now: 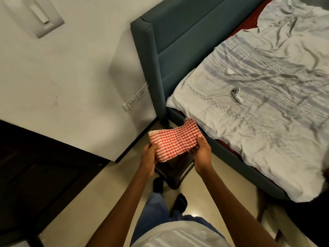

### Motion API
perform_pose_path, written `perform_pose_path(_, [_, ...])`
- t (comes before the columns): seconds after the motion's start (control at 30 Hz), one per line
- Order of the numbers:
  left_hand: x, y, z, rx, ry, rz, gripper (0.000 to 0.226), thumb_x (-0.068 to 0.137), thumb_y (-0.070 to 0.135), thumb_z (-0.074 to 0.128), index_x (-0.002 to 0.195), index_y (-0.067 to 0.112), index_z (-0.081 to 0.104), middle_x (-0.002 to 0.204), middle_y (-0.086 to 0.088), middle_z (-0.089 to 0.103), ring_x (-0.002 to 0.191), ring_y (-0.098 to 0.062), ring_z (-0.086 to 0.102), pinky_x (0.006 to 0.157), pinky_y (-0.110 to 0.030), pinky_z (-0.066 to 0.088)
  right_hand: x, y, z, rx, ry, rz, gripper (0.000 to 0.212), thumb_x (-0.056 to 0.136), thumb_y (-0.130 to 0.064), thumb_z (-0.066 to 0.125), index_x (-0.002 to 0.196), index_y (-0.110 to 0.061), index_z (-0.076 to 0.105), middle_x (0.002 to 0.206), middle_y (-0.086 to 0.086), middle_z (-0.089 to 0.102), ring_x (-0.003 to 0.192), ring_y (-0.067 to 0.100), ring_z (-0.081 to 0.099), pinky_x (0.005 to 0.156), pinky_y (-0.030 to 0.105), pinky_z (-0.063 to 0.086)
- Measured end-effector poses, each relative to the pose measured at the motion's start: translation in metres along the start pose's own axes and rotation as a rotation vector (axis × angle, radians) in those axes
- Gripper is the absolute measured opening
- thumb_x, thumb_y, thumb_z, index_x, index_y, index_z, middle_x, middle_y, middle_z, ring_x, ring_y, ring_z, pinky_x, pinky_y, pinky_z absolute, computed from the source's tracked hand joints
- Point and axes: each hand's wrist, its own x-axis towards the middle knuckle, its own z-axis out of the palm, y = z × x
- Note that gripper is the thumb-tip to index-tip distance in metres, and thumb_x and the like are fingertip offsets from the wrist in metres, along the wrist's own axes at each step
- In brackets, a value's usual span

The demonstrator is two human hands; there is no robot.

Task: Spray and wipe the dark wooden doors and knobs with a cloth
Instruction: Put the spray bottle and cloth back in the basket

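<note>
Both hands, the left hand [148,157] and right hand [202,150], are pinching the soft, light cloth [175,139] by its ends.

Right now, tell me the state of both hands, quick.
Left hand: closed, gripping the left end of the red checked cloth.
Right hand: closed, gripping the cloth's right end.
</note>
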Motion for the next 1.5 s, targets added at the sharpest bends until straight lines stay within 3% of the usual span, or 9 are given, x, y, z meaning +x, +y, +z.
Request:
perform_pose_path(0.3, [-0.003, -0.012, -0.016, 0.141, 0.156, 0.018, 0.044, 0.099, 0.010, 0.064, 0.142, 0.015, 0.053, 0.136, -0.008, 0.063, 0.123, -0.027, 0.063, 0.105, -0.048, 0.054, -0.013, -0.018, 0.020, 0.087, -0.135, -0.008, 0.041, 0.107, -0.031, 0.043, 0.142, -0.011, 0.052, 0.137, 0.010, 0.063, 0.126, 0.027, 0.060, 0.106, 0.046, 0.049])
perform_pose_path(0.47, [-0.010, 0.014, -0.009, 0.240, 0.065, 0.253, 0.029, 0.104, 0.020, 0.061, 0.133, 0.024, 0.059, 0.130, -0.004, 0.066, 0.118, -0.023, 0.066, 0.085, -0.023, 0.057, -0.027, -0.015, 0.032, -0.398, -0.306, -0.277, 0.034, 0.105, -0.034, 0.048, 0.133, -0.024, 0.062, 0.124, -0.006, 0.068, 0.113, 0.012, 0.065, 0.102, 0.046, 0.053])
perform_pose_path(0.6, [-0.017, 0.033, 0.001, 0.074, -0.128, 0.120, 0.030, 0.106, 0.035, 0.054, 0.132, 0.023, 0.063, 0.122, -0.008, 0.075, 0.111, -0.025, 0.074, 0.087, -0.033, 0.061, -0.038, 0.001, 0.038, -0.605, -0.484, -0.449, 0.035, 0.107, -0.026, 0.050, 0.133, -0.047, 0.059, 0.132, -0.017, 0.063, 0.124, 0.008, 0.058, 0.110, 0.044, 0.047])
perform_pose_path(0.73, [-0.014, 0.029, -0.002, 0.059, -0.042, 0.132, 0.020, 0.107, 0.025, 0.056, 0.120, 0.024, 0.070, 0.121, -0.012, 0.074, 0.108, -0.026, 0.074, 0.087, -0.035, 0.060, -0.040, 0.013, 0.037, -0.643, -0.625, -0.413, 0.043, 0.101, -0.041, 0.053, 0.141, -0.027, 0.058, 0.152, -0.013, 0.049, 0.143, 0.009, 0.042, 0.119, 0.036, 0.035])
perform_pose_path(0.87, [-0.011, 0.030, -0.009, 0.135, -0.028, 0.119, 0.019, 0.104, 0.022, 0.060, 0.113, 0.028, 0.076, 0.115, -0.008, 0.077, 0.110, -0.031, 0.072, 0.091, -0.042, 0.059, -0.039, -0.002, 0.038, -0.521, -0.496, -0.337, 0.037, 0.105, -0.021, 0.053, 0.137, -0.040, 0.052, 0.140, -0.006, 0.056, 0.119, 0.014, 0.061, 0.095, 0.031, 0.056])
perform_pose_path(1.03, [-0.012, 0.033, -0.018, 0.327, -0.123, 0.106, 0.019, 0.103, 0.018, 0.061, 0.100, 0.020, 0.080, 0.091, -0.003, 0.080, 0.088, -0.020, 0.075, 0.071, -0.027, 0.057, -0.011, -0.021, 0.039, -0.883, -0.625, -0.359, 0.074, 0.098, -0.029, 0.062, 0.157, -0.047, 0.020, 0.157, -0.013, 0.036, 0.135, 0.011, 0.047, 0.111, 0.043, 0.043])
perform_pose_path(1.17, [-0.017, 0.030, -0.026, 0.401, -0.126, 0.091, 0.022, 0.105, 0.021, 0.057, 0.096, 0.025, 0.078, 0.084, 0.004, 0.078, 0.080, -0.012, 0.073, 0.068, -0.022, 0.055, -0.004, -0.031, 0.045, -1.061, -0.688, -0.377, 0.049, 0.097, -0.015, 0.064, 0.139, -0.034, 0.049, 0.121, -0.033, 0.045, 0.107, -0.010, 0.049, 0.109, 0.044, 0.045])
perform_pose_path(1.33, [-0.017, 0.014, -0.033, 0.305, -0.033, 0.043, 0.022, 0.105, 0.031, 0.057, 0.112, 0.024, 0.077, 0.113, -0.009, 0.076, 0.107, -0.030, 0.071, 0.094, -0.045, 0.060, -0.002, -0.004, 0.039, -1.010, -0.506, -0.428, 0.017, 0.099, -0.031, 0.060, 0.116, -0.033, 0.058, 0.117, -0.013, 0.060, 0.111, 0.015, 0.059, 0.099, 0.050, 0.052])
perform_pose_path(1.5, [-0.017, 0.003, -0.037, 0.168, 0.278, 0.119, 0.029, 0.106, 0.019, 0.056, 0.131, 0.012, 0.067, 0.110, -0.002, 0.071, 0.098, -0.016, 0.068, 0.078, -0.028, 0.059, 0.002, 0.018, 0.026, -0.959, -0.407, -0.410, 0.012, 0.101, -0.030, 0.058, 0.111, -0.023, 0.061, 0.106, -0.007, 0.065, 0.098, 0.010, 0.061, 0.089, 0.040, 0.057])
